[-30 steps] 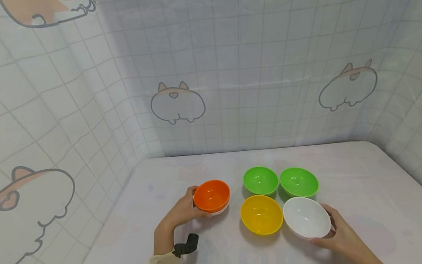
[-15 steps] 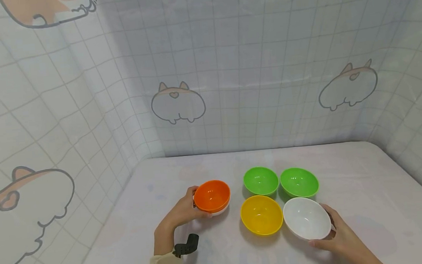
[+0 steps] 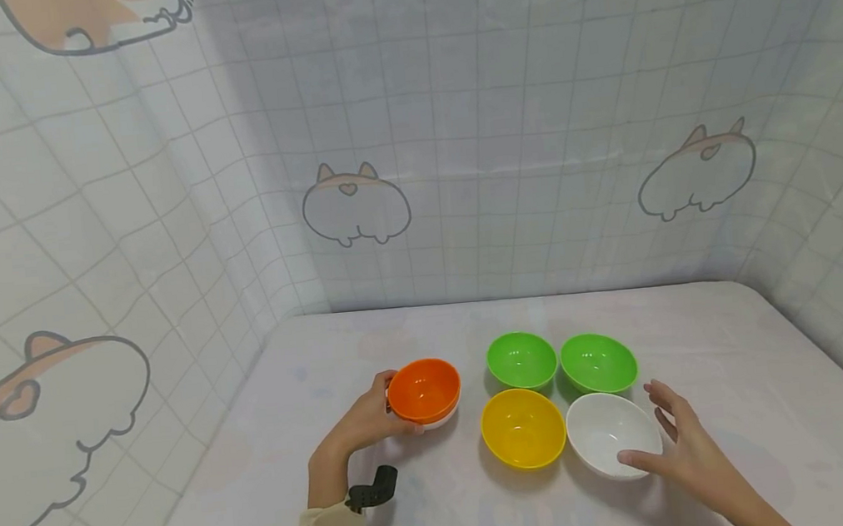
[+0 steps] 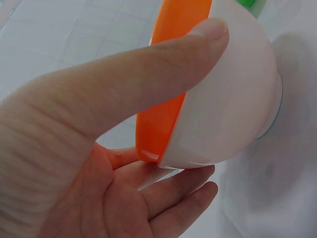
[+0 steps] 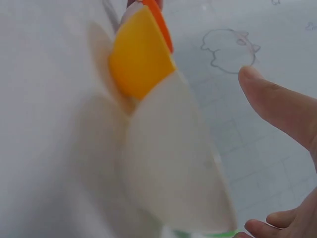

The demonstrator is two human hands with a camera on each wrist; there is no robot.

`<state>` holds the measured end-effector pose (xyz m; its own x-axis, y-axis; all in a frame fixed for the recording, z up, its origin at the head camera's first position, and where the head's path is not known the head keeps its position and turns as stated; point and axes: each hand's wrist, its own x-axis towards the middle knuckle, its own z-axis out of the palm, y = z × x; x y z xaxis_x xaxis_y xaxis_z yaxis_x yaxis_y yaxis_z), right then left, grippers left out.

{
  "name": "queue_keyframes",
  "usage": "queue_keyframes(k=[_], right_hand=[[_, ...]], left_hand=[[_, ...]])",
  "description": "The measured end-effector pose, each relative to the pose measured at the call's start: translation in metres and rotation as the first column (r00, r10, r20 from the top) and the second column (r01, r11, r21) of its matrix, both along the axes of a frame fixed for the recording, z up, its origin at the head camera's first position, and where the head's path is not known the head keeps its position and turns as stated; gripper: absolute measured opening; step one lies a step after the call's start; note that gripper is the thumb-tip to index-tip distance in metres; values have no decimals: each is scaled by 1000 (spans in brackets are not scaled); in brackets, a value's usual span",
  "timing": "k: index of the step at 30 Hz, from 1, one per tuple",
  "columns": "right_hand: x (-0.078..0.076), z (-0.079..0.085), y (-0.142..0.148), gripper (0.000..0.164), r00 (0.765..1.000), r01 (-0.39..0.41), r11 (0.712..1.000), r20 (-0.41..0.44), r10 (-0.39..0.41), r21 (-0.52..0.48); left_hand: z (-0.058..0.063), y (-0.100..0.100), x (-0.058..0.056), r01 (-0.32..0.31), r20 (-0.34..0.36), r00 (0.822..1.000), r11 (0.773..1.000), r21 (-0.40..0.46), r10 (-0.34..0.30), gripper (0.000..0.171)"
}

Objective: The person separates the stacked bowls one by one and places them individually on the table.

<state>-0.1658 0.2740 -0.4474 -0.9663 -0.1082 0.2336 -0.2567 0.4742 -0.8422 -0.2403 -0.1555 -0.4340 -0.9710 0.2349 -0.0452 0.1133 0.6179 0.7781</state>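
Observation:
An orange bowl (image 3: pixel 423 390) sits nested inside a white bowl (image 4: pixel 233 89) at the left of the group. My left hand (image 3: pixel 366 418) grips this pair from the left, thumb on the near side and fingers on the far side. On the right, another white bowl (image 3: pixel 608 432) stands upright on the table. My right hand (image 3: pixel 689 448) is beside it with fingers spread, the thumb above its near rim; the right wrist view shows a gap between hand and bowl. A yellow bowl (image 3: pixel 523 429) stands just left of that white bowl.
Two green bowls (image 3: pixel 522 361) stand side by side behind the yellow and white ones, close to them. A white cloth covers the table (image 3: pixel 309 356). Patterned cloth walls (image 3: pixel 522 204) rise at the back and both sides.
My right hand has let go of the white bowl and drawn up and slightly right from it, fingers spreading. The left hand and all the bowls look still.

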Motion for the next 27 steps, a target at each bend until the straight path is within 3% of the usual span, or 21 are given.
queue_keyframes(k=[8, 14, 22, 27], right_hand=[[-23, 33, -16, 110, 998, -69, 998, 11, 69, -4], [-42, 43, -45, 106, 984, -177, 984, 5, 177, -5], [-71, 47, -86, 107, 937, -349, 937, -26, 349, -23], [-87, 48, -108, 107, 898, -441, 898, 6, 441, -8]], left_hand=[[1, 2, -1, -8, 2, 1000, 1000, -6, 8, 100], [2, 3, -1, -25, 15, 1000, 1000, -13, 25, 100], [1, 1, -3, -36, 21, 999, 999, -15, 37, 102], [1, 3, -2, -33, 21, 999, 999, -20, 33, 101]])
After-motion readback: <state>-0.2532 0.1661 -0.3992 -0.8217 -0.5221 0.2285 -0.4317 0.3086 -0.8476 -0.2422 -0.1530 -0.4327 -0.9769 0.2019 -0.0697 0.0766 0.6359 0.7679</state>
